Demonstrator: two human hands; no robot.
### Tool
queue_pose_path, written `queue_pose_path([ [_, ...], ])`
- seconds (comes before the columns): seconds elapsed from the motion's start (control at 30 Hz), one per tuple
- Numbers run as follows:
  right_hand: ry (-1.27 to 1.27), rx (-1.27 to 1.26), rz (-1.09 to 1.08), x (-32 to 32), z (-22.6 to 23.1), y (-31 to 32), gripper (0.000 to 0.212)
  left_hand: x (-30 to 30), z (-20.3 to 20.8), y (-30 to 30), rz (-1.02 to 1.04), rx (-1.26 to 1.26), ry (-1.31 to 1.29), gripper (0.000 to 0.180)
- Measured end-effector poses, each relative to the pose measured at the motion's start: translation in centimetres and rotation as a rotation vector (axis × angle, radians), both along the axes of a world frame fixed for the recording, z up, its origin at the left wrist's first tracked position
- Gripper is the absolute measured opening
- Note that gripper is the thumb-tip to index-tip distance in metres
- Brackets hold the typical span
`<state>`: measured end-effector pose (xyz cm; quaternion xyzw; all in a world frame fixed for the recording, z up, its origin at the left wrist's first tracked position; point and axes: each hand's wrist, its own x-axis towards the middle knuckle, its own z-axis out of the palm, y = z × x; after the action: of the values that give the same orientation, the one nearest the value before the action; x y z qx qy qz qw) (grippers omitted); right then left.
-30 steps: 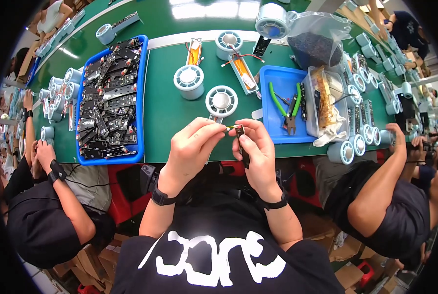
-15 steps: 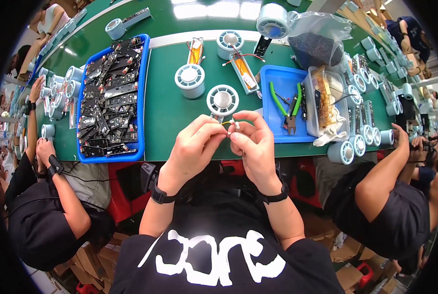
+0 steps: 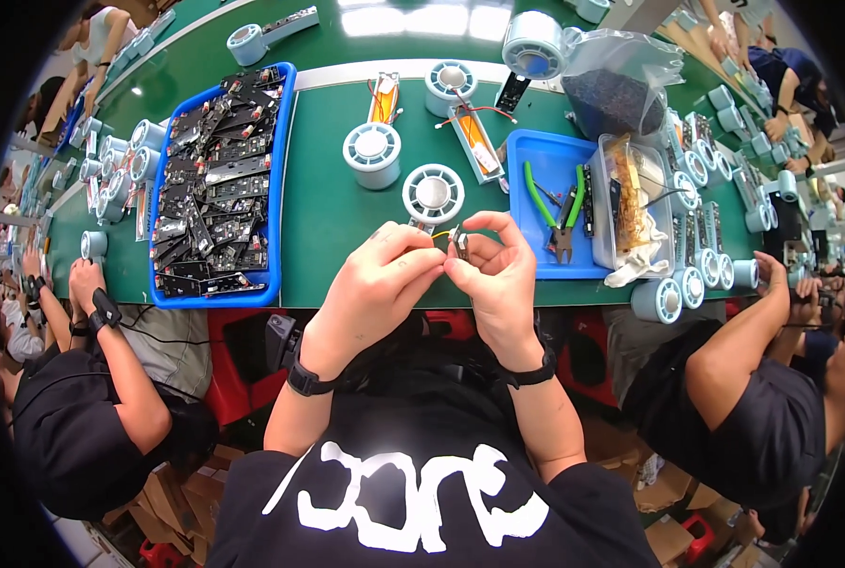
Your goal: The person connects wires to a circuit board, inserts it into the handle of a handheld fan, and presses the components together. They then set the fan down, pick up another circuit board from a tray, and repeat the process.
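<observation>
My left hand (image 3: 375,284) is closed in a pinch near the table's front edge, with a thin yellow wire (image 3: 441,234) at its fingertips. My right hand (image 3: 498,293) faces it, thumb and fingers closed on a small dark-and-white part (image 3: 458,243), perhaps the end of a circuit board; the fingers hide most of it. The fingertips of both hands nearly meet. Just beyond them lies a round light-blue fan head (image 3: 433,193) with a grille, its lower end running toward my hands. Another fan head (image 3: 371,154) stands farther back.
On the left, a blue tray (image 3: 273,189) holds many black circuit boards. To the right, a blue tray (image 3: 536,270) holds green-handled cutters (image 3: 564,222) beside a clear box (image 3: 667,248). Behind are open handles (image 3: 475,142) with wires and a bag (image 3: 616,95). Co-workers sit on both sides.
Both hands stay close together with small finger movements. The small part in my right hand has turned slightly and shows more of its dark side. The view has shifted a little.
</observation>
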<state>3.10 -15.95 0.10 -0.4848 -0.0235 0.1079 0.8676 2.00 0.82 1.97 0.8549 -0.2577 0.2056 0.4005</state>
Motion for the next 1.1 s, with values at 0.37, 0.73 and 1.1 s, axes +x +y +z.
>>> queue_pose_path([
  [0.37, -0.11, -0.144, -0.021, -1.2, -1.9, -1.4, 0.035, 0.1, 0.5, 0.2, 0.079, -0.243, 0.382, 0.01],
  [0.73, -0.386, -0.239, -0.108, -1.4, -3.0, -1.3, 0.029, 0.0, 0.0, -0.8, 0.151, -0.171, 0.133, 0.007],
  [1.1, -0.429, -0.265, -0.104, -1.5, -3.0, -1.5, 0.033, -0.1, 0.0, -0.6, 0.117, -0.222, 0.233, 0.005],
])
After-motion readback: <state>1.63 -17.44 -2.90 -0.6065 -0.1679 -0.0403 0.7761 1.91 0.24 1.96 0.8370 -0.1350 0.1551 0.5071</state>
